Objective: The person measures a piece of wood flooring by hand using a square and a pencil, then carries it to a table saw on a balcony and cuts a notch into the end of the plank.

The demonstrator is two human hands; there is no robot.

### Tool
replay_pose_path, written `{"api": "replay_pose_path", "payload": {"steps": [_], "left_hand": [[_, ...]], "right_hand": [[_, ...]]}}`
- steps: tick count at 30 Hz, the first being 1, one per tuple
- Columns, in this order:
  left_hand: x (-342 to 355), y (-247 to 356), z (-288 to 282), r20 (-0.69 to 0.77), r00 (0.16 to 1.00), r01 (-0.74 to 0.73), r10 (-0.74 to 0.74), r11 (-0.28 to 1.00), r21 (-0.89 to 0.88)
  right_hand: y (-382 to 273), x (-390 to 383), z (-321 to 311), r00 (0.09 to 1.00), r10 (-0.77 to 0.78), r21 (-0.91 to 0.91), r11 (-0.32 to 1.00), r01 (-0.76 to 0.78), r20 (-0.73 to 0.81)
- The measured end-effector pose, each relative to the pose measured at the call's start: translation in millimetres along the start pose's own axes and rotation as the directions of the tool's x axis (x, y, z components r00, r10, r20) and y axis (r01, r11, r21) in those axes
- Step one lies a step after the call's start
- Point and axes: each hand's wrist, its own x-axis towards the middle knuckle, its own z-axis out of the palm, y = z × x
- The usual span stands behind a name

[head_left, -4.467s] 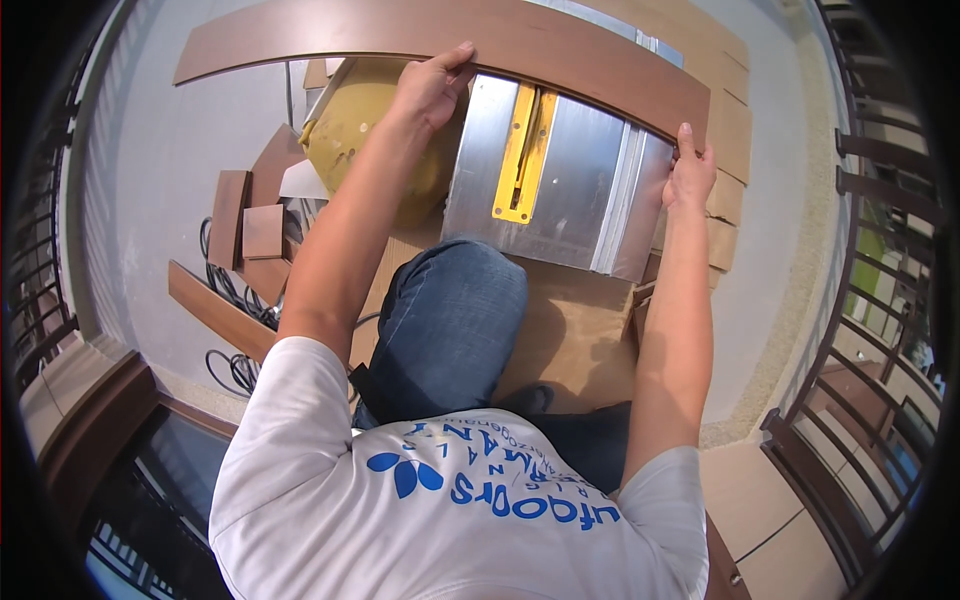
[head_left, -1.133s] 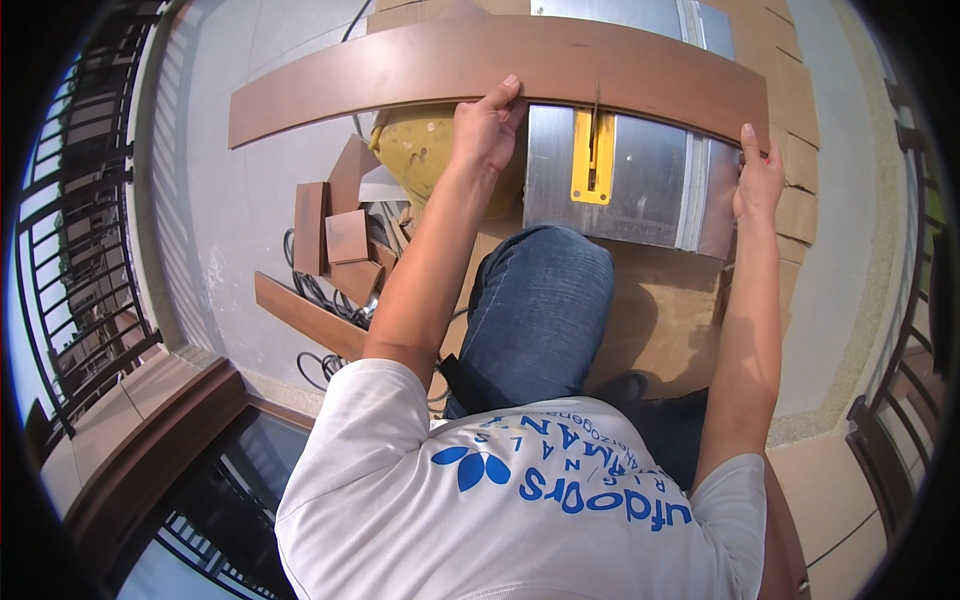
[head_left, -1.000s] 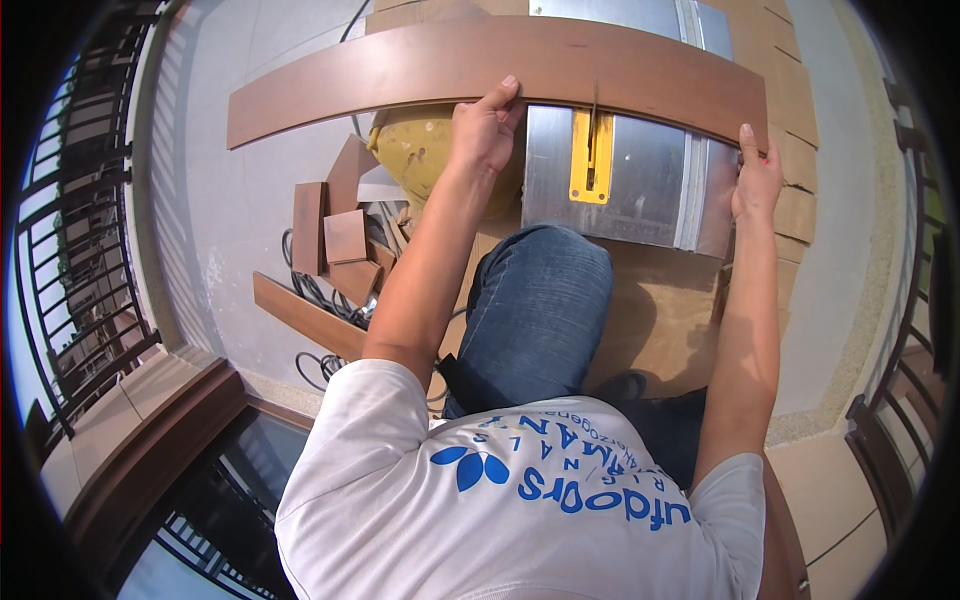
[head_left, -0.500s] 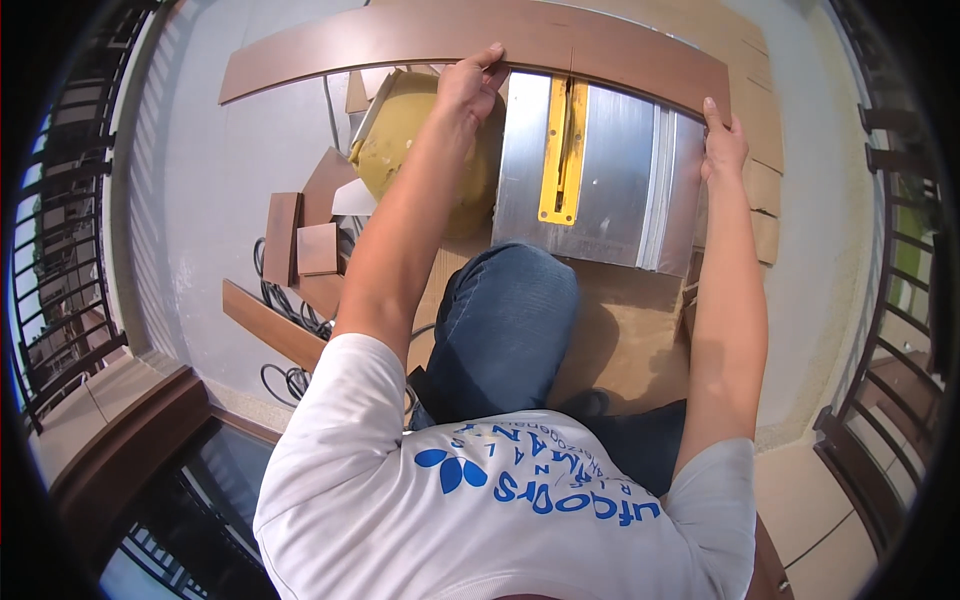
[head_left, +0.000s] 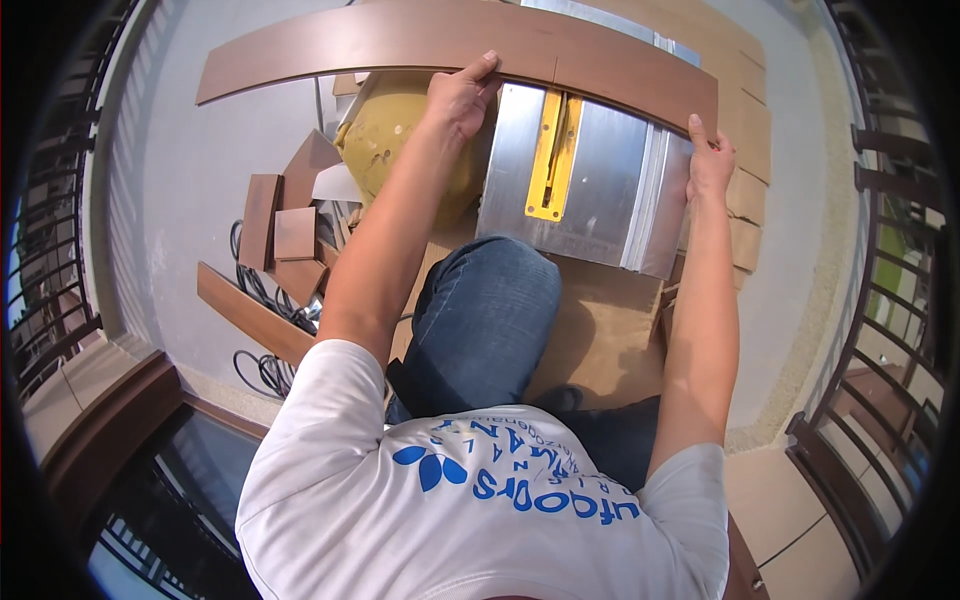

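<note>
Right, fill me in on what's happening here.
The person's left hand grips the near edge of a long brown board around its middle; the right hand grips near its right end. The board spans a metal table with a yellow slotted insert. A thin dark line shows on the board beyond the insert. Smaller brown pieces lie leftward.

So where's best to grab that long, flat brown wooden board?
Probably the near long edge of the board, coming from the person's side: that thin edge faces the person. The left hand and right hand grip it so, on either side of the yellow slotted strip, which should steady its length.
</note>
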Motion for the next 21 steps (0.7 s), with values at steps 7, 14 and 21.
{"api": "replay_pose_path", "payload": {"steps": [7,14,21], "left_hand": [[1,4,3,0.033,0.999,0.015,-0.016,1.000,0.004],[6,3,-1,0.047,0.999,0.019,-0.018,0.999,-0.026],[5,5,1,-0.007,1.000,0.004,-0.004,0.998,0.059]], "right_hand": [[1,-1,1,1.000,0.001,0.007,1.000,-0.001,-0.020],[7,-8,-3,0.999,-0.036,0.058,0.998,0.037,-0.005],[9,-12,-7,0.999,-0.003,-0.015,1.000,0.002,-0.042]]}}
